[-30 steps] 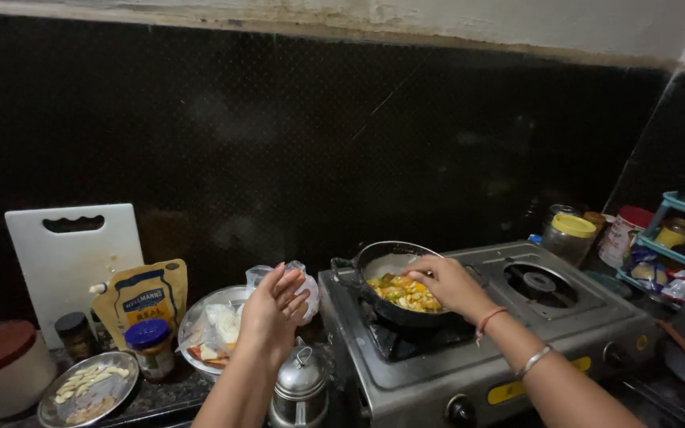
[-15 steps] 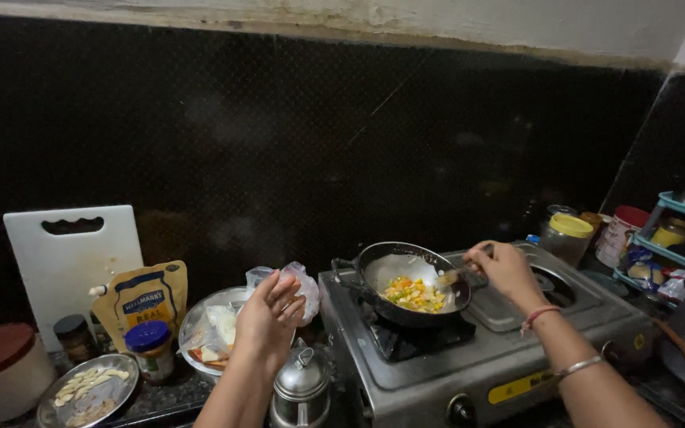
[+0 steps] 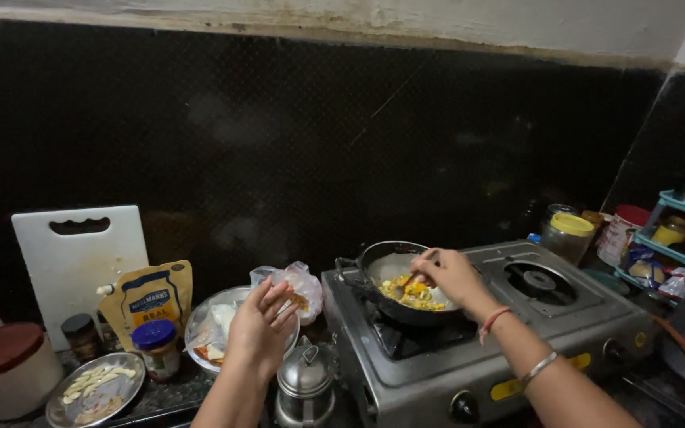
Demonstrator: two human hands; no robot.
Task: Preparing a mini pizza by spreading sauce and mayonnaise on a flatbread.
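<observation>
A dark pan [image 3: 382, 265] with yellow food [image 3: 415, 293] sits on the left burner of a steel gas stove [image 3: 485, 341]. My right hand [image 3: 449, 273] is over the pan, closed on a thin spoon or spatula whose tip is in the food. My left hand [image 3: 259, 325] hovers with fingers apart and held up, holding nothing, above a steel plate [image 3: 208, 317] with pale food pieces and beside a small steel kettle [image 3: 304, 380].
Left of the stove stand a white cutting board [image 3: 77, 261], a yellow pouch [image 3: 152, 297], a blue-lidded jar [image 3: 156, 349], a small steel dish [image 3: 97, 388] and a red-lidded tub [image 3: 5, 376]. A plastic bag [image 3: 295, 285] lies behind the plate. Jars and a teal rack [image 3: 675, 238] stand right.
My right hand moved off to the right of the pan, then came back over it with the utensil. My left hand stayed raised near the plate.
</observation>
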